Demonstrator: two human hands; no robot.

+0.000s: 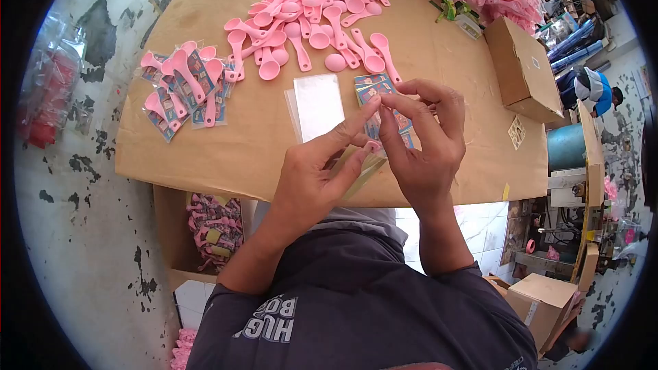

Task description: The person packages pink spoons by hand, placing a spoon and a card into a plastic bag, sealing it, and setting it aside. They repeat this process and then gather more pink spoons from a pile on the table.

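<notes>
**Over the brown paper: both hands pinching one clear sleeve**

At the near edge of the brown paper sheet (pixel 205 151) that covers the table, your two hands meet. Your left hand (pixel 319 171) has its thumb and forefinger pressed together on a thin clear plastic sleeve (pixel 360 168), which hangs tilted below the fingertips. Your right hand (pixel 421 144) pinches the same sleeve from the other side, its fingertips touching those of the left (whether anything sits inside the sleeve cannot be told).

Taking the sleeve as the landmark: just beyond it lies a small stack of printed cards (pixel 377 89), partly hidden by your right fingers. Beside those, further left, lies a flat pile of clear sleeves (pixel 319 104). Well beyond, a loose heap of pink plastic spoons (pixel 308 24) spreads across the paper. Far to the left sits a cluster of packed spoons (pixel 181 89), each with a card. To the right stands a closed cardboard box (pixel 524 68).
</notes>
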